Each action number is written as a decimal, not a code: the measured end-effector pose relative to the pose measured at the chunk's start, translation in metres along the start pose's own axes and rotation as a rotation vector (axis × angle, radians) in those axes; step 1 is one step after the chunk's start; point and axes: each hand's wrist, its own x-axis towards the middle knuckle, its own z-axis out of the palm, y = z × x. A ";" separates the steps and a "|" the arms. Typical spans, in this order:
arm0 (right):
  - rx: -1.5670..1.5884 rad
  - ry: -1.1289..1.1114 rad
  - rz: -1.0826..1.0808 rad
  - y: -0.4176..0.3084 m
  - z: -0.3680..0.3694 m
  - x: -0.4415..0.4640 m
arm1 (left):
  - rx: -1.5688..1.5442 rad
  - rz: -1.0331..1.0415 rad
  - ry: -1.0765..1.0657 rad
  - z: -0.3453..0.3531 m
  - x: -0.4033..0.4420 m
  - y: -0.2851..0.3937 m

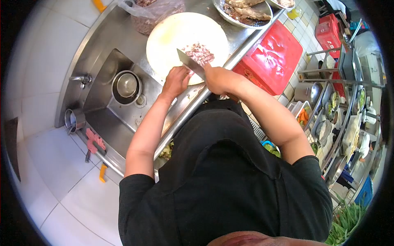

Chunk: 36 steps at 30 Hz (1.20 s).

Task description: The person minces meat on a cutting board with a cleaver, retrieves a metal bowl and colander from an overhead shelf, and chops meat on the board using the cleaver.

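A round, pale cutting board [164, 47] lies on the steel counter. Chopped pinkish meat [200, 53] is heaped on it, toward its right side. My right hand [219, 80] grips a knife [189, 62] with a broad blade, which slants across the board between the heap and my fingers. The handle is hidden inside my fist. Close to the blade, at the near edge of the board, my left hand [176, 82] has its fingers curled down on a small piece of meat [190, 73], mostly covered by the fingertips.
A sink [102, 92] with nested metal bowls [126, 85] is at left. Behind the board sits a plastic bag of ground meat [152, 18]; a bowl of dark meat pieces [230, 16] stands far right. A red lid [279, 53] and loaded racks [328, 82] are on the right.
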 end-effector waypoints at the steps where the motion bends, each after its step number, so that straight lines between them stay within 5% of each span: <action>1: -0.003 -0.001 0.004 0.008 0.006 -0.004 | 0.002 0.001 0.006 0.001 0.001 0.000; 4: -0.132 0.236 -0.134 0.031 0.044 -0.012 | -0.003 -0.018 0.002 0.000 -0.002 0.001; 11: 0.006 0.384 -0.168 0.065 0.101 0.033 | -0.048 -0.031 -0.002 -0.002 0.000 0.002; 15: -0.041 0.404 -0.220 0.038 0.045 0.042 | -0.024 0.021 -0.003 -0.005 -0.004 0.004; 18: 0.136 -0.038 0.066 -0.008 -0.005 -0.002 | -0.058 -0.025 0.035 -0.001 -0.006 0.000; 22: 0.020 0.289 -0.151 0.032 0.066 0.008 | -0.046 -0.053 0.071 0.002 -0.004 0.003; 27: 0.002 0.343 -0.098 0.052 0.097 0.032 | -0.052 -0.036 0.083 0.004 -0.003 0.000; 33: -0.071 0.401 -0.206 0.046 0.060 0.064 | -0.017 -0.043 -0.002 0.002 -0.006 -0.001; 36: -0.072 0.312 -0.097 0.031 0.043 0.024 | 0.031 -0.090 0.021 0.007 -0.003 0.002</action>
